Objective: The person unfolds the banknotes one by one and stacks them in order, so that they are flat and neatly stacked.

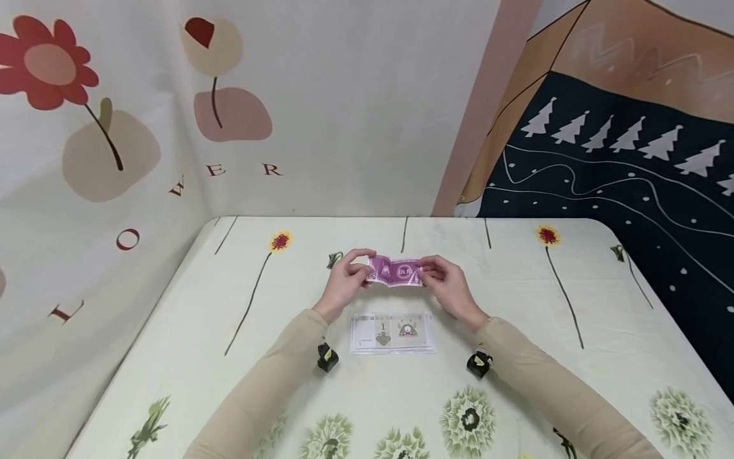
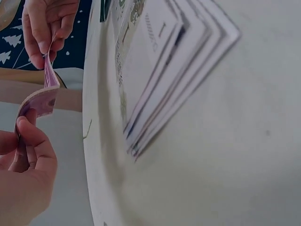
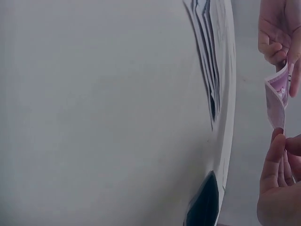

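A purple banknote with white edges is stretched between both hands above the table, creased near its middle. My left hand pinches its left end between thumb and fingers. At the other end my right hand pinches it the same way. In the left wrist view the banknote bends in a curve between the two hands, and the right wrist view shows the folded banknote from its other end. Nearer to the body, a stack of printed paper sheets marked with a 1 lies on the table.
A pale flowered cloth covers the table. Behind it hangs a white curtain with flower prints, and a dark blue fabric with white trees is at the right. Black wrist cameras are strapped below both hands.
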